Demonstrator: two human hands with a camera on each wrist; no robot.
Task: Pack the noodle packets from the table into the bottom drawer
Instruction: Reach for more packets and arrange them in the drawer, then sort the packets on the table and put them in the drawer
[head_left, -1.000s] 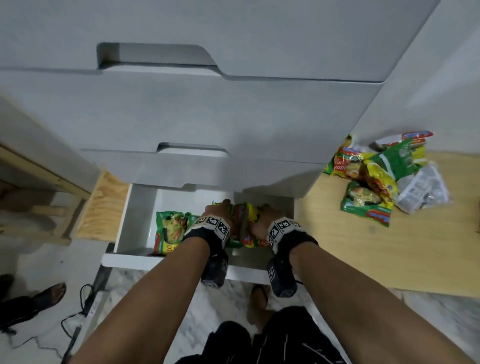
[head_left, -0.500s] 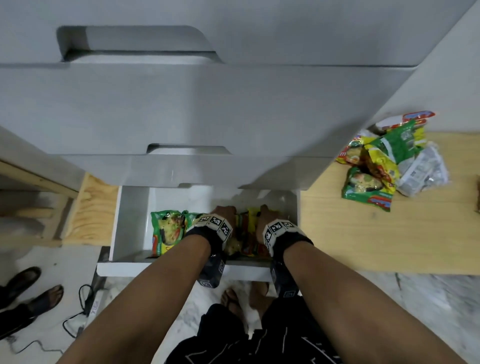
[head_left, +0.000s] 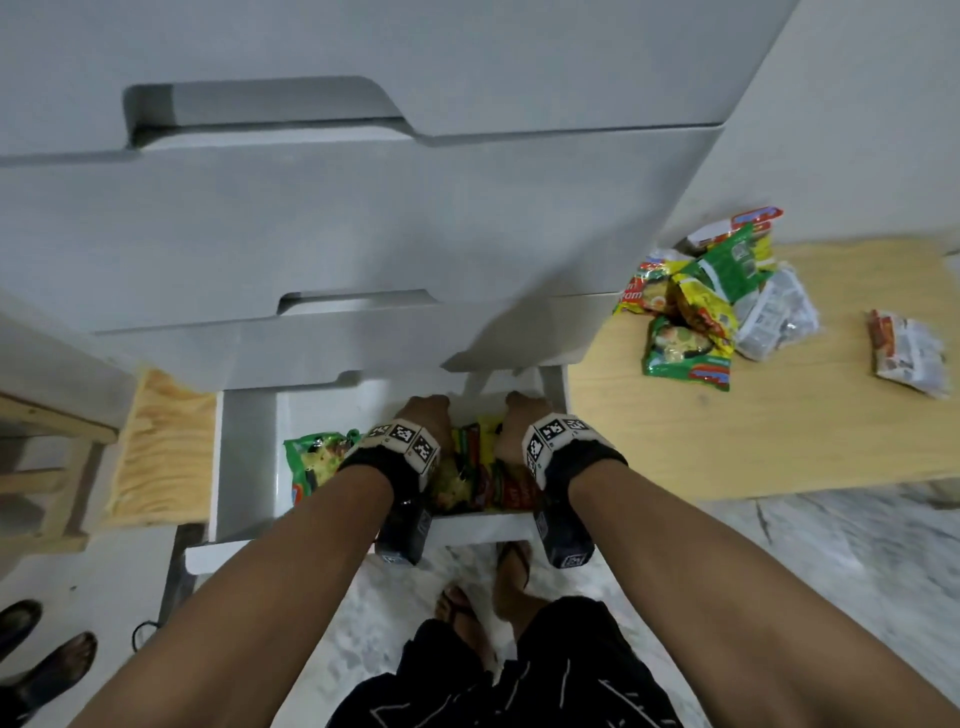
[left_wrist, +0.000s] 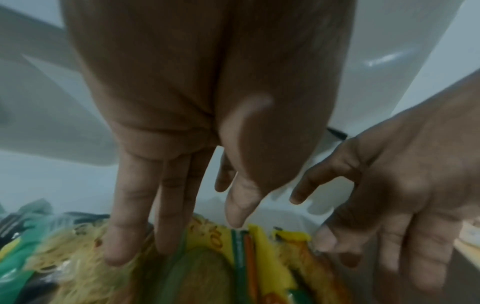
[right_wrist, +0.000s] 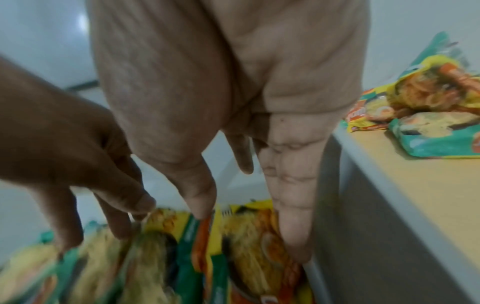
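Note:
Several noodle packets (head_left: 475, 467) stand on edge in the open bottom drawer (head_left: 244, 457). My left hand (head_left: 423, 415) and right hand (head_left: 522, 415) flank them. In the left wrist view the left hand (left_wrist: 182, 232) lays straight fingers (left_wrist: 116, 246) on the stack's left side, thumb at the top edge. The right hand (right_wrist: 246, 222) lays straight fingers (right_wrist: 293, 236) between the packets (right_wrist: 233, 257) and the drawer's right wall. A green packet (head_left: 317, 460) lies further left in the drawer. More packets (head_left: 696, 312) are piled on the wooden table (head_left: 779, 431).
A lone packet (head_left: 906, 353) lies apart at the table's right. Closed grey drawer fronts (head_left: 363, 218) overhang the open drawer. My feet (head_left: 488, 582) stand on the marble floor below it. Another person's sandalled feet (head_left: 47, 660) and a wooden frame (head_left: 161, 447) are at the left.
Both hands have stayed in the drawer on either side of the packet stack, which has settled slightly lower. My head has shifted, so more of the table shows.

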